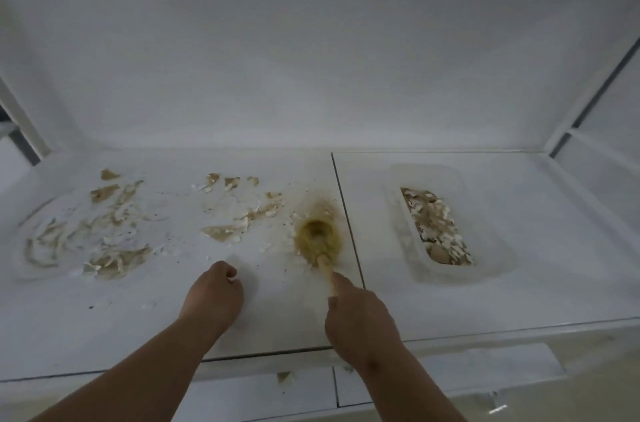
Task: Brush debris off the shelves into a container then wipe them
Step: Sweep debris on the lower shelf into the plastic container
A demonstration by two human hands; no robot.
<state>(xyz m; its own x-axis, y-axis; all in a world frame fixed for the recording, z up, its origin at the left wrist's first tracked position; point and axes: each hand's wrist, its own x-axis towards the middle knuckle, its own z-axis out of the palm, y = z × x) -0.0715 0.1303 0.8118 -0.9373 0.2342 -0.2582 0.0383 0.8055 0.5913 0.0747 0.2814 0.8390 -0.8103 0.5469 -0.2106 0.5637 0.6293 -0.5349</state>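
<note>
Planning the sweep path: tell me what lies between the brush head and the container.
In the head view, only the dark seam between the two shelf panels and bare white shelf separate brush head from container.

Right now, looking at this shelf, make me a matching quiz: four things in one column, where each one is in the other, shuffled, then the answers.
1. brush
2. container
3. left hand
4. debris

A. right pane, holding flakes
B. spread over the left pane
C. in the right hand's grip, bristles down near the seam
D. curled, resting on the left pane

Pairs: 1-C, 2-A, 3-D, 4-B
</note>
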